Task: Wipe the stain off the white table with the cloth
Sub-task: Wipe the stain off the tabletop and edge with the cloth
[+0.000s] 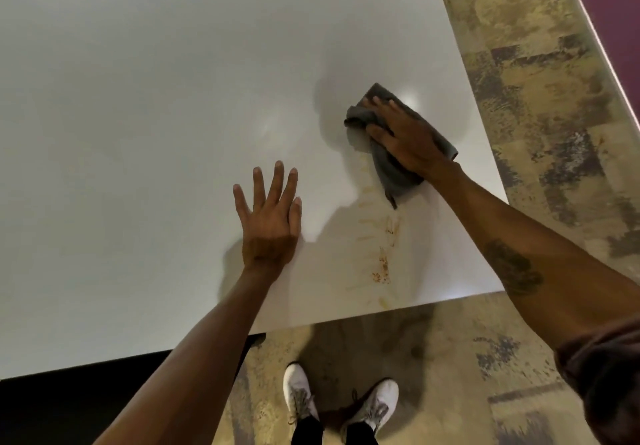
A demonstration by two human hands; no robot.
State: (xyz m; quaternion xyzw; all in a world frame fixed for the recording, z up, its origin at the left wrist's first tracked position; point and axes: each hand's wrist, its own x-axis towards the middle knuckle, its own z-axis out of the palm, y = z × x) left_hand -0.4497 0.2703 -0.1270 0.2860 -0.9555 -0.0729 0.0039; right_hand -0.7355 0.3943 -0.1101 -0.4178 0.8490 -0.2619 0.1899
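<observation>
A crumpled grey cloth (393, 171) lies on the white table (145, 105) near its right corner. My right hand (405, 133) presses down on the cloth, fingers spread over it. An orange-brown smeared stain (382, 264) streaks the table between the cloth and the near edge, with fainter yellowish streaks around it. My left hand (270, 216) rests flat on the table to the left of the stain, fingers apart, holding nothing.
The table's near edge and right edge meet at a corner close to my right forearm. Beyond the edges is mottled tan and grey carpet (540, 81). My two white shoes (339, 399) stand below the near edge. A dark panel (69, 406) sits under the table at left.
</observation>
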